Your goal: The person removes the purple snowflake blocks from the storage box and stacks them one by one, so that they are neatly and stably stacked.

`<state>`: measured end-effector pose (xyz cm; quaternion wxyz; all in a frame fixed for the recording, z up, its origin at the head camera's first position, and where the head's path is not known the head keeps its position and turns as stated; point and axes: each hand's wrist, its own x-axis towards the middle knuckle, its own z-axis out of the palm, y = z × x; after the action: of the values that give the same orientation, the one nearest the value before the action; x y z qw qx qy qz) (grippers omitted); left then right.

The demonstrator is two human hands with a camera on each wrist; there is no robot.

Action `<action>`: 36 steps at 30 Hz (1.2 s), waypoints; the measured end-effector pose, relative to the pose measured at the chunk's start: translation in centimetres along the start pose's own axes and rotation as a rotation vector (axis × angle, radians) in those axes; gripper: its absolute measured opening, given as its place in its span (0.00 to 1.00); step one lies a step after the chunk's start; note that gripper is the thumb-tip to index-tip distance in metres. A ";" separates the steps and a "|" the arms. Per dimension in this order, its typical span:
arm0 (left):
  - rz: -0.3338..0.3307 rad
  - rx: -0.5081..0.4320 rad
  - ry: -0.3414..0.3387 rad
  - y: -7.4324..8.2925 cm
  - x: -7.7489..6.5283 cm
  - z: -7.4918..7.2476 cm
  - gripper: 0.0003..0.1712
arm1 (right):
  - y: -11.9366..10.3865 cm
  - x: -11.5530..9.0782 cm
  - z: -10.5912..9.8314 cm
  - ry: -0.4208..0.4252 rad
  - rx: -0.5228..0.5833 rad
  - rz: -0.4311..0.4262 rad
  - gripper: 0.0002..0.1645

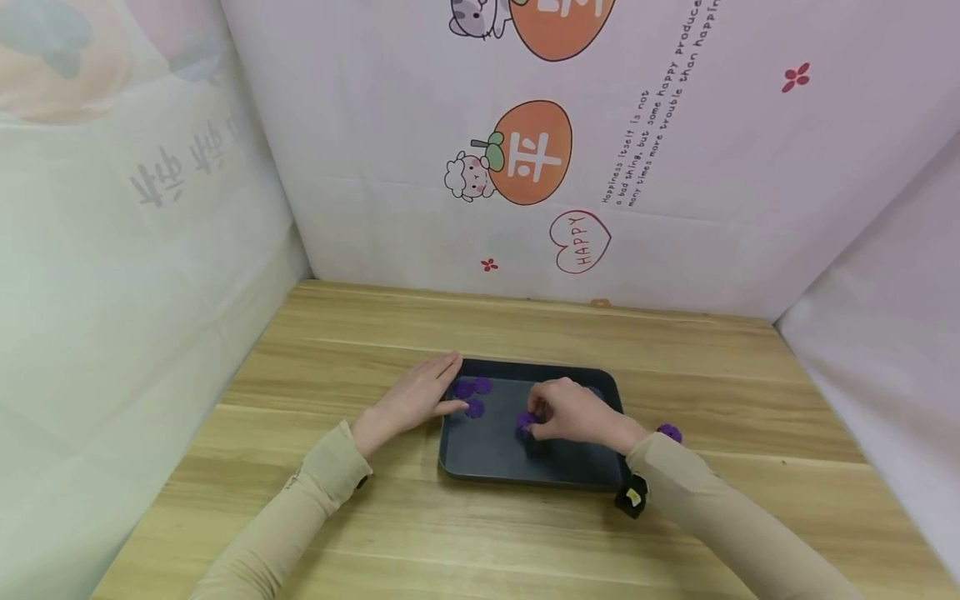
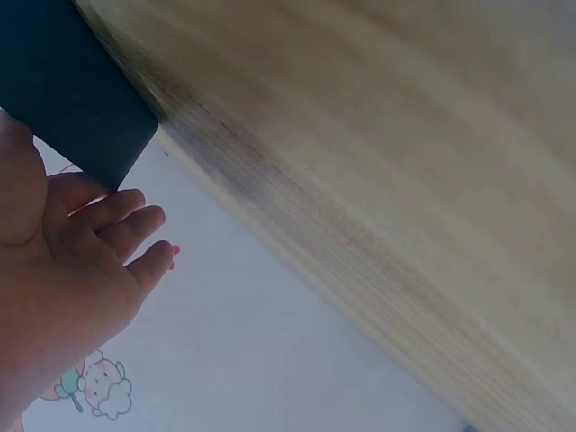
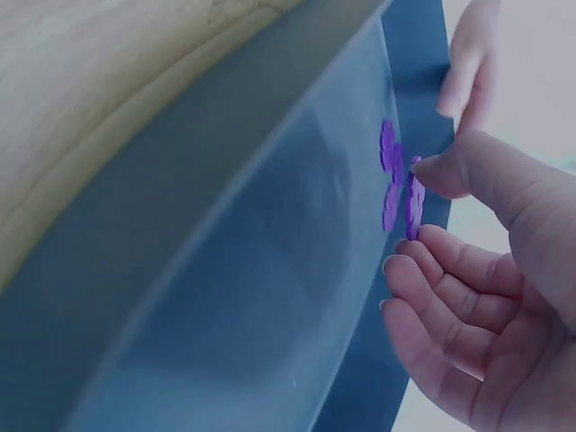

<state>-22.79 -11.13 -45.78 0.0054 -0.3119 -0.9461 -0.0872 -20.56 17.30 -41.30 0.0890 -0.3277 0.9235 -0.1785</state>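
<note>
My right hand (image 1: 573,411) pinches a purple flower-shaped piece (image 3: 415,202) between thumb and fingers, above the middle of a dark tray (image 1: 487,467). In the right wrist view the piece stands on edge between the fingertips, slightly apart from the tray floor. My left hand (image 1: 416,393) rests at the tray's left rim with its fingers straight; its thumb reaches inside over the rim. Close to that thumb, several more purple flower-shaped pieces (image 1: 475,408) lie in the tray's upper left corner. The left wrist view shows those fingers against a tray corner (image 2: 117,153).
One purple flower-shaped piece (image 1: 670,432) lies on the wooden table (image 1: 405,533) right of the tray, partly behind the right sleeve (image 1: 675,467). A black wrist camera (image 1: 632,497) hangs under that wrist. Printed white cloth walls (image 1: 390,167) enclose the table's back and sides.
</note>
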 end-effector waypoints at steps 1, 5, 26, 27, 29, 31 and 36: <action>-0.002 0.002 -0.003 0.0 0.0 0.0 0.48 | 0.2 -0.2 -0.2 0.007 0.000 -0.003 0.10; 0.008 0.011 0.016 0.3 -0.1 -0.3 0.48 | 1.1 -0.8 -1.0 0.032 0.003 0.015 0.10; 0.037 0.005 0.055 0.3 -0.3 -0.4 0.46 | 5.1 -4.0 -2.4 0.120 0.014 0.094 0.11; 0.036 0.006 0.055 0.4 -0.3 -0.4 0.46 | 5.2 -4.1 -2.5 0.123 0.014 0.099 0.11; 0.038 0.003 0.057 0.4 -0.3 -0.4 0.46 | 5.4 -4.4 -2.6 0.128 0.011 0.109 0.11; 0.033 0.004 0.049 0.4 -0.4 -0.4 0.47 | 5.5 -4.7 -2.8 0.133 0.013 0.119 0.11; 0.028 -0.010 0.051 0.4 -0.4 -0.4 0.47 | 5.8 -5.5 -3.2 0.144 0.029 0.150 0.10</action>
<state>-22.25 -11.11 -45.37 0.0294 -0.3230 -0.9407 -0.0997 -20.58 25.83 -40.31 0.0403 -0.2424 0.9468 -0.2077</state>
